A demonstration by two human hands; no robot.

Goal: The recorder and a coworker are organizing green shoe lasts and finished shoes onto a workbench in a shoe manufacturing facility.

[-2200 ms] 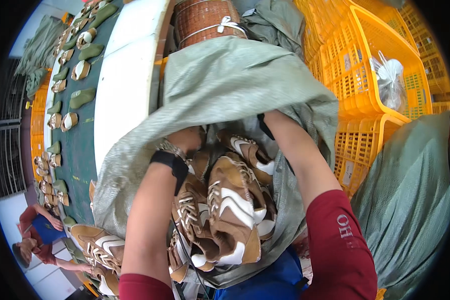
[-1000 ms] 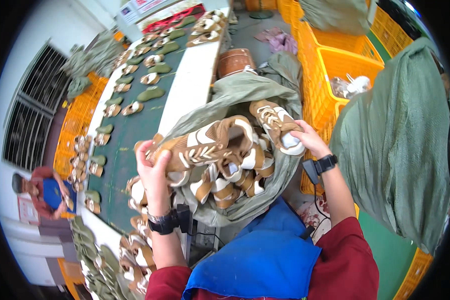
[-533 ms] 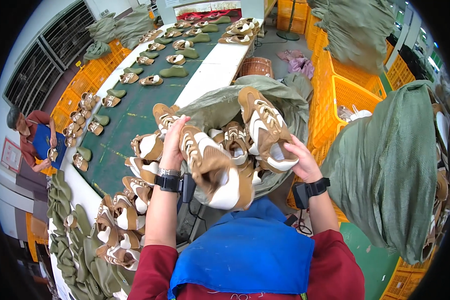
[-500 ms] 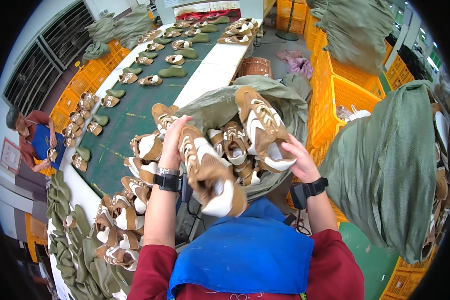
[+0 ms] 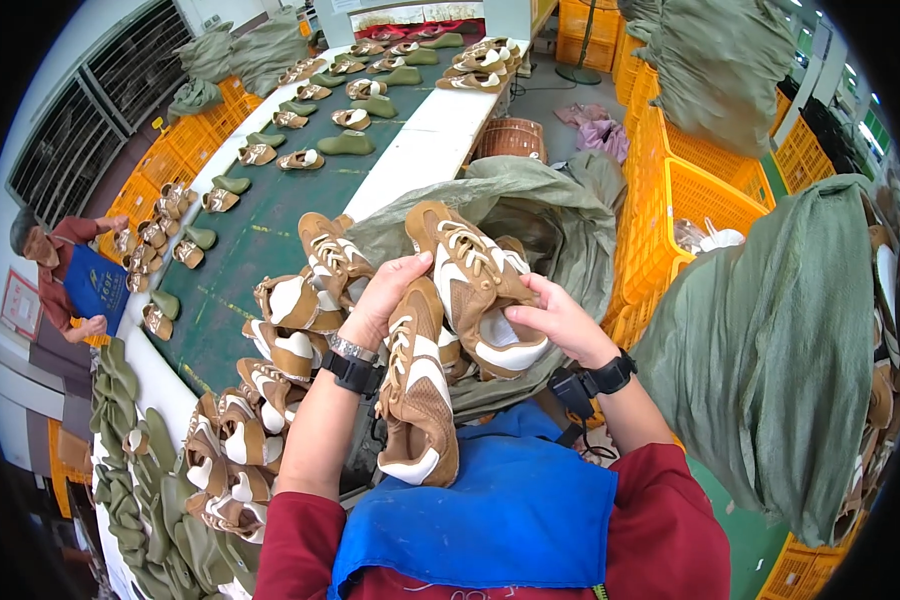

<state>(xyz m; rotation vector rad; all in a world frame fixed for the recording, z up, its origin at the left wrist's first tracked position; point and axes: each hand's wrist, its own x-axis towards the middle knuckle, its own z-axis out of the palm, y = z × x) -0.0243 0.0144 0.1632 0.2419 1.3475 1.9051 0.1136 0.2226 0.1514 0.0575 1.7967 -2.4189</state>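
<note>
My left hand [image 5: 388, 298] is closed on a brown and white sneaker [image 5: 417, 385] that hangs heel down over my blue apron. Close beside it, a matching sneaker [image 5: 475, 285] is gripped at the collar by my right hand [image 5: 560, 320], its toe pointing up. The two shoes nearly touch, and the left fingertips lie close to the second shoe's side. Behind them is the open mouth of a grey-green sack [image 5: 560, 225]; the held shoes hide most of its contents. Several similar sneakers [image 5: 295, 300] are heaped on the table edge left of my left forearm.
A green conveyor belt [image 5: 270, 235] carries sneakers and green shoe lasts [image 5: 345, 145]. More lasts [image 5: 155, 500] lie piled at lower left. Orange crates [image 5: 705, 200] and a full sack [image 5: 760, 350] stand on the right. Across the belt is a co-worker [image 5: 70, 265] in a blue apron.
Both sneakers have come together in front of the sack. The right one moved left, and the left one swung more upright and lower. The co-worker's arm has reached toward the shoes.
</note>
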